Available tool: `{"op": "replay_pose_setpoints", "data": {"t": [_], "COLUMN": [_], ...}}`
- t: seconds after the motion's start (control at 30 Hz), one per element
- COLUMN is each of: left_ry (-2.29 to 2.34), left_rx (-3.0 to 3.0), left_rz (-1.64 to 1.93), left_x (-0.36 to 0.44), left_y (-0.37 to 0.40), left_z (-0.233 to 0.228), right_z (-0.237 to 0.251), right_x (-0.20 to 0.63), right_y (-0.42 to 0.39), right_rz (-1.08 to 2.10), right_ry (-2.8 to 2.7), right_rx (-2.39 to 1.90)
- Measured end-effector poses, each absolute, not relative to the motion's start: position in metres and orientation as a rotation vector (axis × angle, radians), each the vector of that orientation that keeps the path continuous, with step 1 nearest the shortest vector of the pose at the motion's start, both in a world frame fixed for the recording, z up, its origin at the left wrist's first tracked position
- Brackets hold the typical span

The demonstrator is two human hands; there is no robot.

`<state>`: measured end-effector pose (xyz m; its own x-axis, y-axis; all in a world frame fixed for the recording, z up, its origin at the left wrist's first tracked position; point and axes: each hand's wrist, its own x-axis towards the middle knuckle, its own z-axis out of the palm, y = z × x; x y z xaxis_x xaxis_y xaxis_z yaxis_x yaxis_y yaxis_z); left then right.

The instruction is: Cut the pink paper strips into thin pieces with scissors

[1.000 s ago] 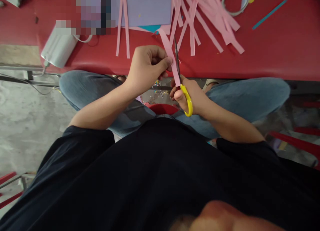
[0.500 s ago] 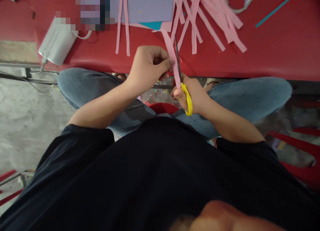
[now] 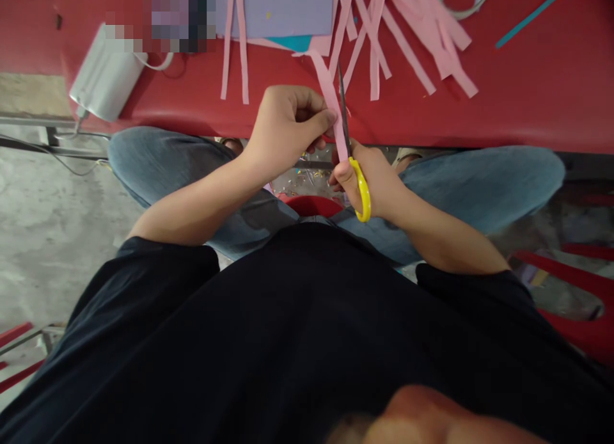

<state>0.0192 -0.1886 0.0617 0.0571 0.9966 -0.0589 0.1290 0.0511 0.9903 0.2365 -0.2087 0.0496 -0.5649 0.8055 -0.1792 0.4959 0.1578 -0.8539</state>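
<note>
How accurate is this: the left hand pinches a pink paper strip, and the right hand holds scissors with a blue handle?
Nearly: the head view shows a yellow handle, not blue, on the scissors. The left hand does pinch a pink paper strip, and the right hand holds the scissors.

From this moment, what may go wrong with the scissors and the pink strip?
The left hand pinches the pink strip close to the blade of the scissors, so a slip might nick a finger.
The strip's far end is bent over, so it might twist and a cut could run crooked.
Loose pink strips lie on the red table just beyond the scissors' tip and might get snagged.
</note>
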Motion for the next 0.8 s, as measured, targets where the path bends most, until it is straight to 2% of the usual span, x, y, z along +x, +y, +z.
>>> {"op": "replay_pose_setpoints", "data": {"t": [0.8], "left_ry": [1.228], "left_rx": [1.282], "left_rz": [1.133], "left_x": [0.021], "left_y": [-0.189], "left_z": [0.055], "right_z": [0.046], "right_x": [0.236], "right_y": [-0.21], "right_rz": [1.416], "right_ry": [-2.063], "right_rx": [-1.265]}}
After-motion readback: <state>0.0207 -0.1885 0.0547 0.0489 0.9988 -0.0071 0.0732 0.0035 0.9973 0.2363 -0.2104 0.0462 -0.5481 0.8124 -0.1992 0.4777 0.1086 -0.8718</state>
